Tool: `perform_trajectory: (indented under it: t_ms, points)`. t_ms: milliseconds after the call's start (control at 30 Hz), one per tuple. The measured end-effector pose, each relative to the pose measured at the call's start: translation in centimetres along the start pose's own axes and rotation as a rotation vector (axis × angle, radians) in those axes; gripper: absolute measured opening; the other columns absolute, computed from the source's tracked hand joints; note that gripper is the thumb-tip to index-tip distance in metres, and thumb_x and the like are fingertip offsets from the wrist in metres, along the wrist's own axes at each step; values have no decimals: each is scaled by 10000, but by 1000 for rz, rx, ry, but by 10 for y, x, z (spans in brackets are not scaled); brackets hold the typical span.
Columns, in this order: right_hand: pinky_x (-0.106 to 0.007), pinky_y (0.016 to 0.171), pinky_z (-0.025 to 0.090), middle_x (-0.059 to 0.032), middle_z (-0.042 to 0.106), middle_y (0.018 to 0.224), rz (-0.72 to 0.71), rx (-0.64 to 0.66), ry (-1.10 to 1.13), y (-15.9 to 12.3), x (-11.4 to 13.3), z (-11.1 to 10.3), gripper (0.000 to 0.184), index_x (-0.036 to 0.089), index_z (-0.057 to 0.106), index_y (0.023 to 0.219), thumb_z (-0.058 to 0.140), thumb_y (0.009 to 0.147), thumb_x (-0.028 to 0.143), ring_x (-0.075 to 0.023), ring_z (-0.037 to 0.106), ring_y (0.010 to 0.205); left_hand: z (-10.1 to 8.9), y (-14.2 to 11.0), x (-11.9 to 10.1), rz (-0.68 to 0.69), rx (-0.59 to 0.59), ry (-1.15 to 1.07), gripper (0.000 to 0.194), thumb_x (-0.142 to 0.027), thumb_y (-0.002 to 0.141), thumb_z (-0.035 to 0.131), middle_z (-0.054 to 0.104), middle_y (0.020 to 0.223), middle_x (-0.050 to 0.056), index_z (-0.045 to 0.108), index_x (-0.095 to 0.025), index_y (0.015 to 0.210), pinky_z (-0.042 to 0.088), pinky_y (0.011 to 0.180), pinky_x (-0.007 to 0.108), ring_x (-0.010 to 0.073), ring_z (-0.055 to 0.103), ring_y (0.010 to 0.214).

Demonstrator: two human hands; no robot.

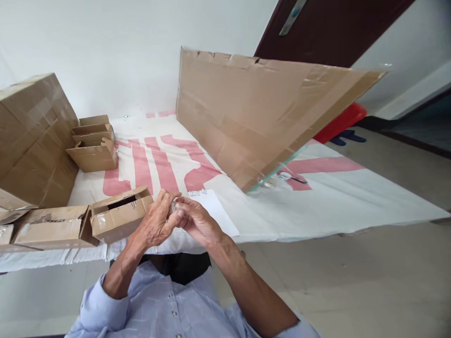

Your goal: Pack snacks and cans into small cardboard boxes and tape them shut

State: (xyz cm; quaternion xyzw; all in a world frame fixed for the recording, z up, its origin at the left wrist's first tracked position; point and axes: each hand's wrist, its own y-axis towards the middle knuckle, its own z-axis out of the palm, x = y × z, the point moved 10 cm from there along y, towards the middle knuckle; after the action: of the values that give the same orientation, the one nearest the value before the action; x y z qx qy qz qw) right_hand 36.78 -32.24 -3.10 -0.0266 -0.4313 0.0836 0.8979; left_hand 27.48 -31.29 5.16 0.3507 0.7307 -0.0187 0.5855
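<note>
My left hand (pixel 157 222) and my right hand (pixel 199 220) meet above the near edge of the table, fingers closed together. Between their fingertips is a small clear, shiny piece (pixel 174 206), mostly hidden, so its kind does not show. Just beyond my right hand lies a white sheet of paper (pixel 220 213). A few small clear ring-like pieces (pixel 197 193) rest in a row at the paper's far edge. Close to my left hand stands a small open cardboard box (pixel 121 218).
More small boxes (pixel 52 227) line the near left edge. Behind them are a large carton (pixel 35 141) and several open small boxes (pixel 93 155). A big cardboard panel (pixel 253 117) stands slanting at the back. Scissors (pixel 292 177) lie by its lower corner on the cloth-covered table (pixel 345 197).
</note>
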Motion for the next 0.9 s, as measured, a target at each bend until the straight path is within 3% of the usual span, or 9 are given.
perform_trajectory:
  t_ms: [233, 400, 600, 767, 833, 900]
  points:
    - [-228, 497, 447, 69, 576, 596, 28, 45, 20, 9, -10, 5, 439, 203, 788, 899, 1019, 656, 486, -80, 465, 503, -8, -2, 4, -31, -57, -124, 336, -567, 967, 699, 632, 841, 63, 783, -242, 971, 504, 791, 415, 246, 587, 768]
    - [-247, 550, 508, 41, 613, 613, -34, 28, 14, 9, -7, 7, 435, 197, 770, 777, 1023, 663, 533, -99, 534, 554, 1, -2, 30, -190, -50, -455, 388, -596, 911, 770, 632, 704, 7, 688, -220, 962, 467, 621, 340, 169, 574, 586]
    - [-279, 647, 550, -7, 714, 765, -70, 88, -11, 5, -1, 13, 468, 201, 806, 905, 987, 710, 586, -138, 640, 681, 2, 0, 38, -212, -118, -506, 414, -583, 898, 771, 548, 639, -45, 575, -218, 911, 434, 522, 266, 125, 507, 528]
    - [-265, 668, 555, -3, 729, 851, -87, 106, -18, 5, 0, 11, 477, 208, 789, 956, 995, 712, 562, -134, 658, 733, -4, 3, 27, -167, -145, -369, 348, -547, 934, 728, 603, 930, 38, 613, -219, 911, 476, 571, 281, 159, 559, 707]
    - [-254, 661, 554, 16, 716, 820, -85, 113, 22, 7, -3, 9, 477, 207, 776, 965, 1006, 708, 536, -121, 645, 706, -1, 4, 25, -149, -95, -210, 310, -535, 988, 646, 628, 1100, 80, 672, -237, 1070, 549, 660, 329, 214, 623, 845]
    - [-249, 655, 551, 33, 698, 773, -69, 129, 77, 10, -6, 9, 496, 198, 764, 974, 1015, 699, 526, -109, 624, 668, 1, 6, 23, -95, -59, -28, 388, -528, 1045, 548, 622, 1271, 118, 656, -271, 1314, 611, 868, 421, 290, 663, 1075]
